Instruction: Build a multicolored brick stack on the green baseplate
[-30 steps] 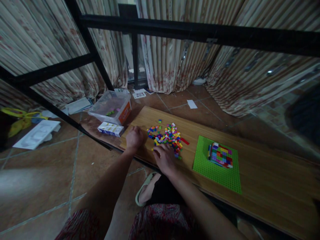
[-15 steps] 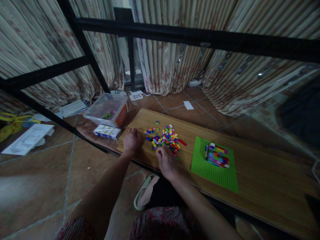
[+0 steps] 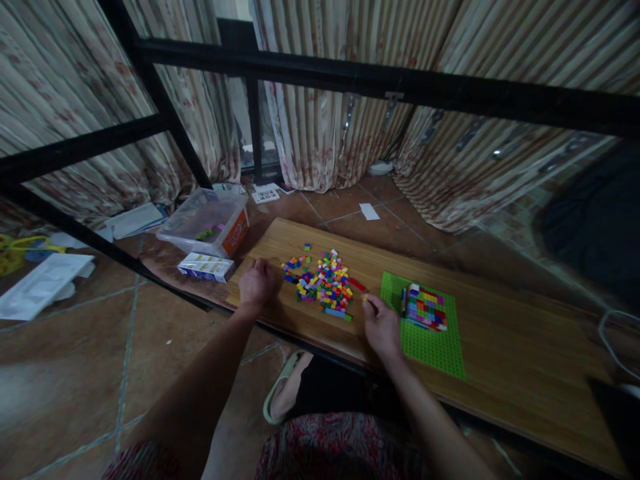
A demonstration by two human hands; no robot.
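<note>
My right hand pinches a small yellow toy brick at its fingertips, just above the table between the brick pile and the green baseplate. A blocky structure of many-coloured bricks stands on that baseplate, to the right of my hand. Curled into a fist, my left hand rests at the left end of the table; its fingers hide anything inside. Loose colourful bricks lie heaped between my hands, with a long red piece at the heap's right edge.
The wooden table runs off to the right. Beyond its left end are a clear plastic tub with a few pieces inside and a small carton. A black metal frame crosses above, before striped curtains.
My right hand has moved right, away from the brick heap toward the baseplate, with the yellow brick in its fingers. My left fist stays in place; the view has shifted slightly.
</note>
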